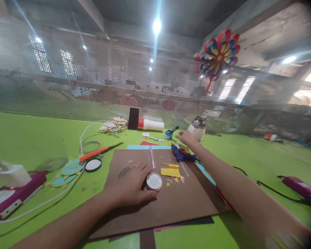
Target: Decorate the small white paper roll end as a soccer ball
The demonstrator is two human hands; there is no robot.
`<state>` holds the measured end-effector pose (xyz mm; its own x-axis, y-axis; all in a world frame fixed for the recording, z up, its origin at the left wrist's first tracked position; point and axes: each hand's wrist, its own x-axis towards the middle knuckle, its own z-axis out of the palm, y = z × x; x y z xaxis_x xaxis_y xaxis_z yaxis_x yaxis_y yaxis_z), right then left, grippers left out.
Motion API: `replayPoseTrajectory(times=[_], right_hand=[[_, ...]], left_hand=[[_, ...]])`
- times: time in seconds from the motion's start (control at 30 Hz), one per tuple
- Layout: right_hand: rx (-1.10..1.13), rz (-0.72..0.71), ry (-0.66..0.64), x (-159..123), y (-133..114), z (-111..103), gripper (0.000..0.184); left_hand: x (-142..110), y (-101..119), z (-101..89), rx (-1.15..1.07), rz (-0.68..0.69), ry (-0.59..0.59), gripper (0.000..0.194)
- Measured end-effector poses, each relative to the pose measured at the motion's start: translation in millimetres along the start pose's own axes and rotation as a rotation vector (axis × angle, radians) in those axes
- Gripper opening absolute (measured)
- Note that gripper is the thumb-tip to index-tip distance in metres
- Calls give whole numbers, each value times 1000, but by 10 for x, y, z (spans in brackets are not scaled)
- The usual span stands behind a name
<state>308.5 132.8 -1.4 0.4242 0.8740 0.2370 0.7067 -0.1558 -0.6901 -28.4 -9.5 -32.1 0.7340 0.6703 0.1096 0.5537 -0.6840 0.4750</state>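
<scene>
My left hand (133, 183) rests on a brown board (176, 204), thumb and fingers apart around the left side of a small round disc (154, 182). The disc has a white top with fine lines and a reddish rim; no firm grip on it shows. My right hand (186, 137) stretches over the far side of the board, fingers extended beside a blue jar (168, 134) with a dark-handled piece on top. Nothing shows in its fingers. Below my right forearm lies a dark blue glue gun (182, 154). Yellow strips (171, 172) and small paper scraps lie right of the disc.
Left of the board are an orange-handled tool (94, 154), a round black-rimmed piece (93, 165), white cable and a purple power strip (20, 193). Behind stand a phone (133, 118), a white-and-red cup (152, 125) and a white container (197, 129). Another purple strip (302, 188) lies right.
</scene>
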Motion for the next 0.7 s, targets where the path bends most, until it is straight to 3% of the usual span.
replayPoseTrajectory(times=[0.17,0.4,0.53,0.7], right_hand=[[-86,38,-65,316,-71,226,39],[-14,24,-115,428,44,444,39],[42,8,-112,420,74,418,39],[73,4,-89,357,-69,185,39]], left_hand=[[-3,7,3,-25,-8,-6,59],[-10,3,3,-25,-10,-38,64],[0,0,1,-18,3,-36,59],[17,-19,-4,-3,10,-50,62]])
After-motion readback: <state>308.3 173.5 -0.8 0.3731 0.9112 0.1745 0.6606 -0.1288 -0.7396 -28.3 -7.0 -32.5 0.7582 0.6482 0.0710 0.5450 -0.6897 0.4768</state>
